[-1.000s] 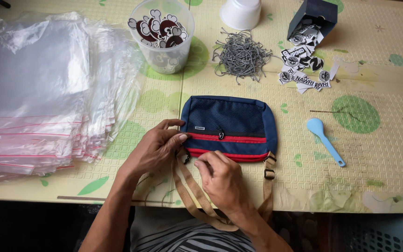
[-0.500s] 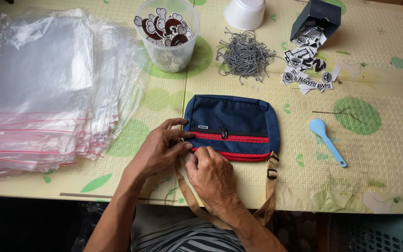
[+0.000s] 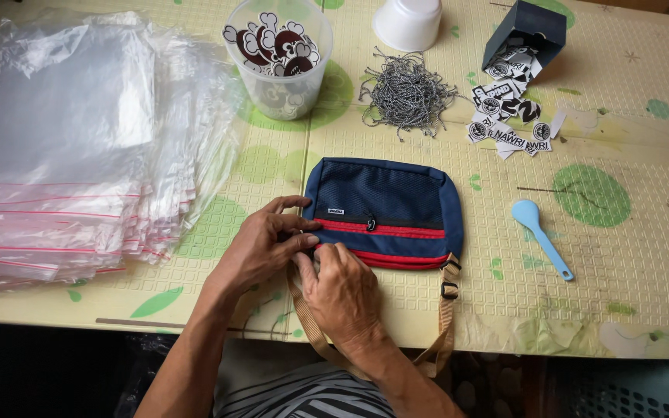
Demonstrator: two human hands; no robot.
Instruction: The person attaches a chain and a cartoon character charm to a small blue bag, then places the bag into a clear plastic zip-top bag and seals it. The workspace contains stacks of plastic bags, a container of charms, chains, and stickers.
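Head view: my left hand and my right hand meet at the near left corner of a small navy-blue fabric pouch with two red zipper lines, which lies flat on the pale yellow-green patterned mat near its front edge. My left fingers curl over the pouch's left end, thumb and fingertips pressed onto the fabric beside the upper red zip. My right hand lies just below, knuckles up, its fingertips tucked against the pouch's lower left edge; I cannot tell exactly what they pinch. The pouch's tan webbing strap hangs off the table edge and loops under my right wrist.

To my left sits a thick stack of clear plastic zip bags with red seal strips. Beyond the pouch stand a clear plastic cup of dark printed stickers, a heap of grey cords, a white cup turned upside down and a tipped dark box spilling black-and-white stickers. A light blue plastic spoon lies well to the right.
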